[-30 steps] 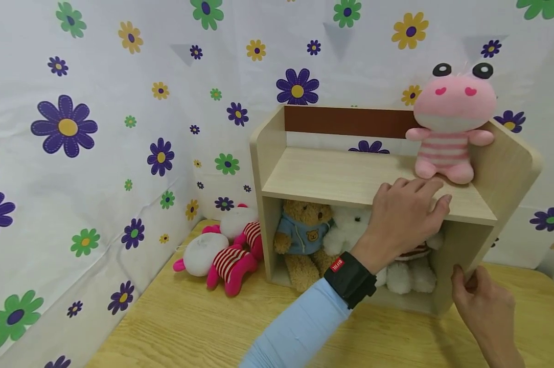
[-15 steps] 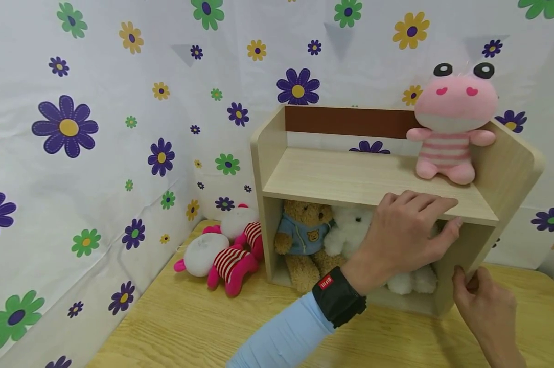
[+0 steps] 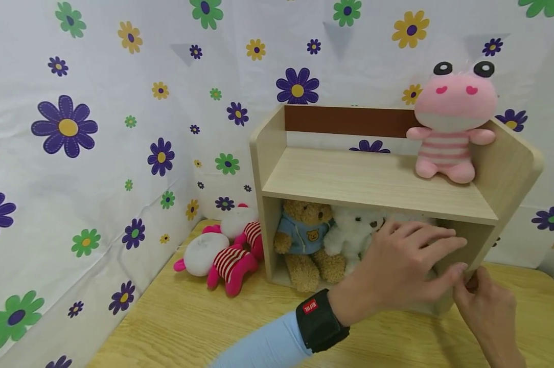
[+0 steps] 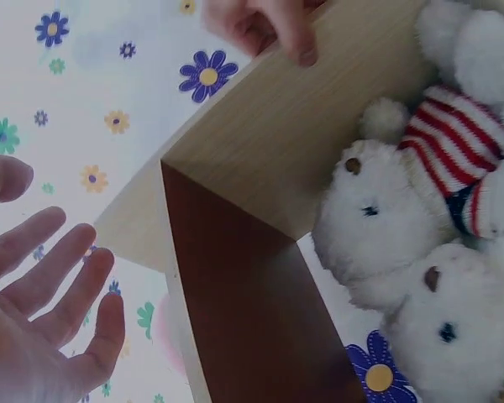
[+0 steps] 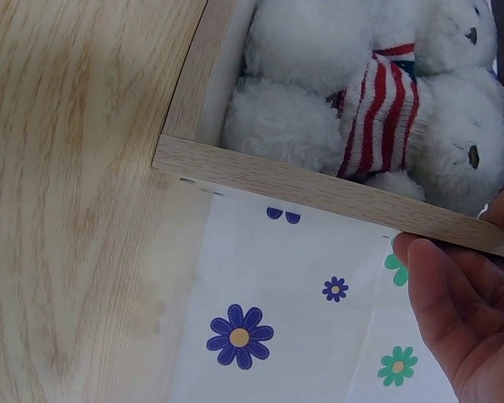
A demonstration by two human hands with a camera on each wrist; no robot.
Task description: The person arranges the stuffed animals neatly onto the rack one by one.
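Observation:
A light wooden shelf unit (image 3: 332, 174) stands on the table. My left hand (image 3: 401, 266), fingers loosely spread and holding nothing, is in front of its lower compartment, partly hiding the toys there. In the left wrist view, the palm and fingers of that hand are apart from the toys. My right hand (image 3: 486, 306) grips the edge of the right side panel (image 3: 507, 179) between thumb and fingers. Inside the lower compartment sit a brown teddy bear (image 3: 304, 240) in a blue hoodie and two white teddy bears (image 4: 378, 222), one wearing a red-and-white striped sweater (image 4: 454, 138).
On the upper shelf, a pink plush toy (image 3: 456, 107) with bulging eyes sits at the right end. Two pink plush toys (image 3: 233, 266) with white heads lie left of the unit on the wooden table (image 3: 176, 317). Flower-patterned cloth (image 3: 120, 102) hangs behind.
My left hand has moved down from the upper shelf board's front edge to in front of the lower compartment. The right hand keeps its grip on the side panel.

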